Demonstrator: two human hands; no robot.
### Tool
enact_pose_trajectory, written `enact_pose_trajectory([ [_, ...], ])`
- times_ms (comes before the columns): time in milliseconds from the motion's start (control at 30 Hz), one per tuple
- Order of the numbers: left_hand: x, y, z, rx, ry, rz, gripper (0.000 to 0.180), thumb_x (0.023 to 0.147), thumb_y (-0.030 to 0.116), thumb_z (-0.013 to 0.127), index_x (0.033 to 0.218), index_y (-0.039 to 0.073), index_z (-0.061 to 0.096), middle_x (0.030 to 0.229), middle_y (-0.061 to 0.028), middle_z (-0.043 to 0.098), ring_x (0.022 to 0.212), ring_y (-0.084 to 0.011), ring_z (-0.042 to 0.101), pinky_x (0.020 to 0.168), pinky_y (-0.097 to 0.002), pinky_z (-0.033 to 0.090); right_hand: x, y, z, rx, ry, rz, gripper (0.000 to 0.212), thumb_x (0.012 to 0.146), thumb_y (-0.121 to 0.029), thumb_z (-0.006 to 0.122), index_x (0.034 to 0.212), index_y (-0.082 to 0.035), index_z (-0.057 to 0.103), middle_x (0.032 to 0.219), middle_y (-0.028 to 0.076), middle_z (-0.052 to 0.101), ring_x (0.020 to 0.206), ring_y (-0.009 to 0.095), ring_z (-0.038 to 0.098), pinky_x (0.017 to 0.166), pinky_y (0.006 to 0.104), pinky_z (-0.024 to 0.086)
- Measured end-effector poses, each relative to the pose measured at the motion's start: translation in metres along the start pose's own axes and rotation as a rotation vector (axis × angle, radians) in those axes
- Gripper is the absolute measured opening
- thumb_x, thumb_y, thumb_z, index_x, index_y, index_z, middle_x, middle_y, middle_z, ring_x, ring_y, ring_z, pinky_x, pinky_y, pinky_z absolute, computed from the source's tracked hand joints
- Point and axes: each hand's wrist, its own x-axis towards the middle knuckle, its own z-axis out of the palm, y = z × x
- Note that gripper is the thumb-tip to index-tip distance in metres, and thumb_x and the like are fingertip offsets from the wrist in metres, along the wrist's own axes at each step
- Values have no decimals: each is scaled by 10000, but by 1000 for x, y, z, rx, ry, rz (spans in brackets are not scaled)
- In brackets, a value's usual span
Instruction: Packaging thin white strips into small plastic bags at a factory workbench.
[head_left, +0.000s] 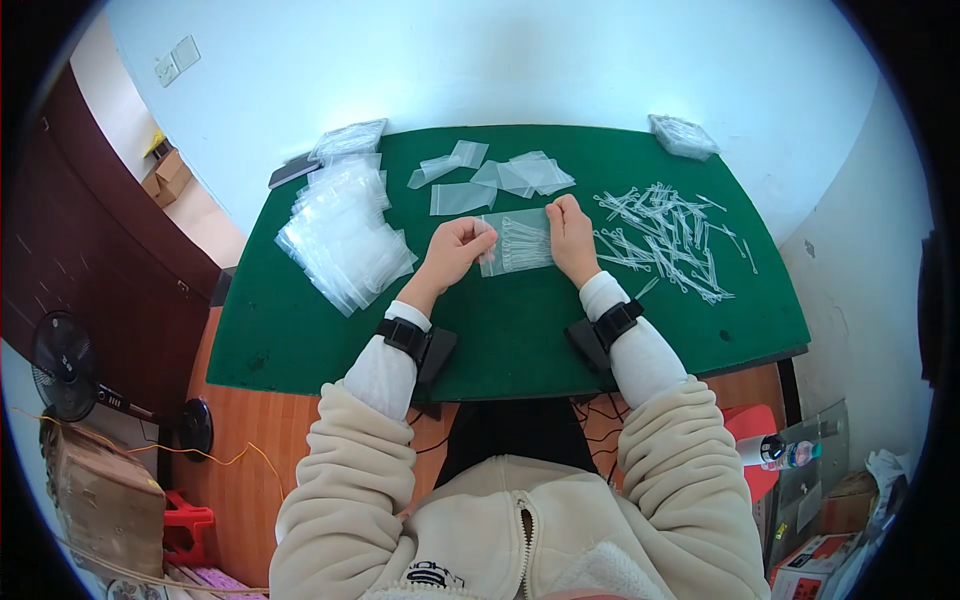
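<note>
A flat clear zip bag (pixel 489 268) is stretched between my hands near the middle of the green table. Inside it lie several thin, clear sticks (pixel 524 243) with looped ends, side by side. My left hand (pixel 458 256) pinches the bag's left edge between thumb and fingers. At the right edge my right hand (pixel 573 243) is closed on the bag, thumb on top. Just right of that hand spreads a loose heap of the same clear looped sticks (pixel 670 235). Several clear zip bags (pixel 525 174) lie flat beyond my hands.
A large fanned pile of clear bags (pixel 345 235) covers the table's left side, with a dark flat object (pixel 292 171) behind. Bundles of packed bags sit at the far left (pixel 349 138) and far right (pixel 684 137). The green table (pixel 480 345) meets a white wall.
</note>
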Motion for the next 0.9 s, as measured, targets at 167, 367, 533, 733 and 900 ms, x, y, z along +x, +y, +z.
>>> enact_pose_trajectory([
  [167, -1, 4, -3, 193, 357, 146, 191, 805, 102, 594, 976, 25, 563, 838, -50, 598, 712, -147, 576, 641, -259, 455, 2, 13, -1, 67, 24, 75, 203, 885, -196, 480, 809, -8, 472, 692, 175, 526, 640, 323, 520, 586, 374, 408],
  [367, -7, 30, 18, 1076, 375, 691, 362, 700, 85, 644, 1053, 86, 558, 1049, -79, 561, 997, -251, 520, 805, -345, 446, 0, 25, 1, 100, 7, 205, 217, 878, -205, 491, 802, -2, 483, 706, 155, 528, 657, 268, 521, 605, 353, 410],
  [533, -7, 33, 19, 1187, 190, 842, 276, 656, 97, 663, 929, 114, 621, 1098, -57, 558, 1092, -265, 476, 855, -376, 425, -1, 25, 3, 94, -123, 234, 219, 875, -209, 496, 804, -2, 488, 712, 147, 538, 675, 266, 529, 622, 342, 415],
  [733, -1, 19, 9, 1082, 198, 900, 87, 709, 118, 648, 795, 101, 649, 915, -32, 629, 899, -241, 581, 745, -353, 464, -2, 19, 5, 132, -142, 276, 232, 878, -232, 504, 803, -13, 518, 710, 90, 549, 684, 180, 532, 632, 304, 421],
  [900, -6, 11, 7, 772, 374, 380, 108, 799, 148, 615, 792, 41, 628, 662, -49, 615, 591, -175, 580, 561, -262, 438, -2, -8, -1, 593, -144, 126, 230, 882, -235, 511, 809, -18, 533, 687, 26, 520, 649, 114, 499, 596, 274, 411],
])
